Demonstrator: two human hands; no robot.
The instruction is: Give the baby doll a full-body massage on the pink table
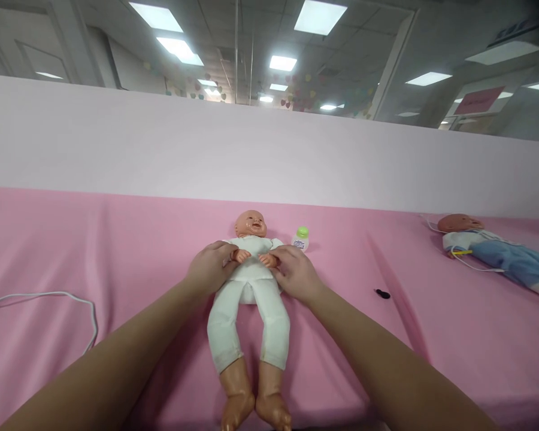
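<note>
A baby doll with a white cloth body lies on its back, its head away from me and its bare feet toward me. My left hand is closed round the doll's arm on the left side, by the wrist. On the other side my right hand grips the doll's other arm in the same way. Both small doll hands show between mine, bent in over the chest. Just beyond my right hand stands a small clear bottle with a green cap.
Pink cloth covers the table. A second doll in blue and white lies far right with thin tubing on it. A small black object is right of my hands. White cable curls at left. A white wall rises behind.
</note>
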